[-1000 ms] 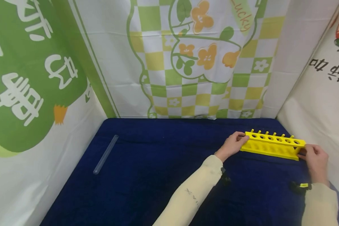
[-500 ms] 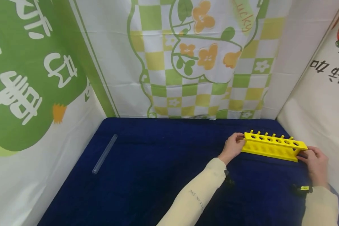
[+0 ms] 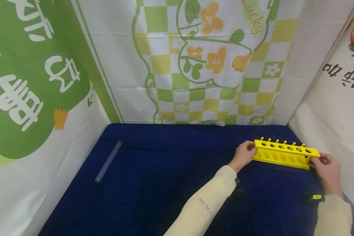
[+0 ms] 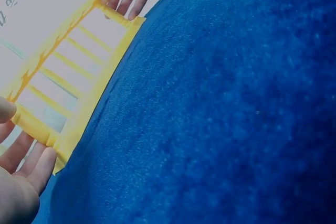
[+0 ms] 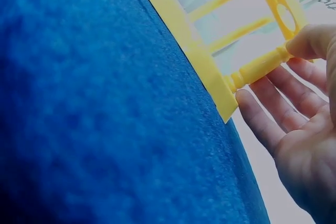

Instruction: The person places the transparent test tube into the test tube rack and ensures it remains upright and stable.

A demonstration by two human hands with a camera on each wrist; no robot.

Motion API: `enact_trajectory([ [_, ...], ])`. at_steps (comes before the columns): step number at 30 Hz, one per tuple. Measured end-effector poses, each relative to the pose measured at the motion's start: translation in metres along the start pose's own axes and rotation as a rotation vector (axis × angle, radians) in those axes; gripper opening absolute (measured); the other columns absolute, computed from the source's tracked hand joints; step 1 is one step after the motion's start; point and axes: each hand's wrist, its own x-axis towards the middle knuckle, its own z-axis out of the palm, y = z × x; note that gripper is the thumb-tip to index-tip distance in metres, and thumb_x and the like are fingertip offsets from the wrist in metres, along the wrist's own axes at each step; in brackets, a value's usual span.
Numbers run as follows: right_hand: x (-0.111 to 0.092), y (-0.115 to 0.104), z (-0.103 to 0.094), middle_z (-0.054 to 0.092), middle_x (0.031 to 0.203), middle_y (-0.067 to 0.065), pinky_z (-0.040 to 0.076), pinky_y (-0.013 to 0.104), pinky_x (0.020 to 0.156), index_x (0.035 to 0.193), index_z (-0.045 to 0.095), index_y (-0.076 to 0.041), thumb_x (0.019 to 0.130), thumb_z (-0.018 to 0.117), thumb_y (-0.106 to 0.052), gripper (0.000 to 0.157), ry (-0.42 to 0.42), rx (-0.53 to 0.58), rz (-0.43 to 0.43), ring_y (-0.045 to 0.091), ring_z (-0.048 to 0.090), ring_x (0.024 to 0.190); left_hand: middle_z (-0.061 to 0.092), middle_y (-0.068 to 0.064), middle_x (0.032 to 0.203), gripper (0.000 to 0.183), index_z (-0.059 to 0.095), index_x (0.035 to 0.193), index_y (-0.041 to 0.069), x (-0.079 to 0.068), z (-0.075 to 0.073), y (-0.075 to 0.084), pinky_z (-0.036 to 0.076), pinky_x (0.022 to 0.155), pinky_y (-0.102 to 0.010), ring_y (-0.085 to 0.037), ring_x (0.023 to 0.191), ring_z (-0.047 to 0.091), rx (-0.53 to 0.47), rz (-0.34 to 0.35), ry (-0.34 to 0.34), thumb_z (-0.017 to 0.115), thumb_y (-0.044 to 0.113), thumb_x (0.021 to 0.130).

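A yellow test tube rack [image 3: 283, 160] stands upright at the right of the blue-covered table, with a row of round holes along its top and several pegs along its back. My left hand [image 3: 242, 155] holds its left end, and my right hand [image 3: 328, 172] holds the right end. In the left wrist view the fingers [image 4: 39, 169] curl around the end post, close above the base. The right wrist view shows the thumb [image 5: 310, 41] near the rack's top plate and the other fingers behind the post. No tube shows in the rack's holes.
A clear test tube [image 3: 108, 161] lies slanted on the blue cloth [image 3: 153, 183] at the left. Printed fabric walls [image 3: 127, 65] enclose the table at the back and both sides; the right wall stands close beside my right hand.
My left thumb has slipped from the rack's top corner down to its end, and that wrist has shifted slightly right. The rack stays almost in place, held at both ends throughout.
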Motion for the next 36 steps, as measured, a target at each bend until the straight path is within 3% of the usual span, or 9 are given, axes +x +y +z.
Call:
enact_trajectory([
  [10,0.000,-0.002,0.005,0.054,0.078,-0.030,0.052,0.011,0.058,0.097,0.052,-0.029,0.095,0.058,-0.014,0.016,0.040,-0.008,-0.010,-0.011,0.057,0.067,0.066,0.012,0.104,0.022,0.066,0.116,0.026,-0.001,-0.003,-0.003,0.053,0.075,-0.020,-0.001,0.090,0.060,-0.011,0.031,-0.006,0.065,0.033,0.095],
  [20,-0.002,-0.003,0.011,0.055,0.078,-0.029,0.054,0.012,0.058,0.098,0.053,-0.024,0.095,0.058,-0.012,0.014,0.002,-0.002,-0.042,-0.009,0.059,0.067,0.066,0.013,0.102,0.017,0.068,0.110,0.025,-0.009,-0.009,-0.013,0.053,0.077,-0.019,0.000,0.089,0.059,-0.074,0.055,-0.002,0.065,0.032,0.095],
  [36,-0.001,-0.006,0.014,0.057,0.078,-0.029,0.054,0.013,0.058,0.097,0.053,-0.023,0.093,0.058,-0.008,0.016,-0.015,0.024,-0.079,-0.009,0.060,0.066,0.066,0.015,0.102,0.017,0.067,0.111,0.028,-0.015,-0.015,-0.012,0.053,0.077,-0.020,0.000,0.089,0.060,-0.020,0.060,0.004,0.063,0.034,0.096],
])
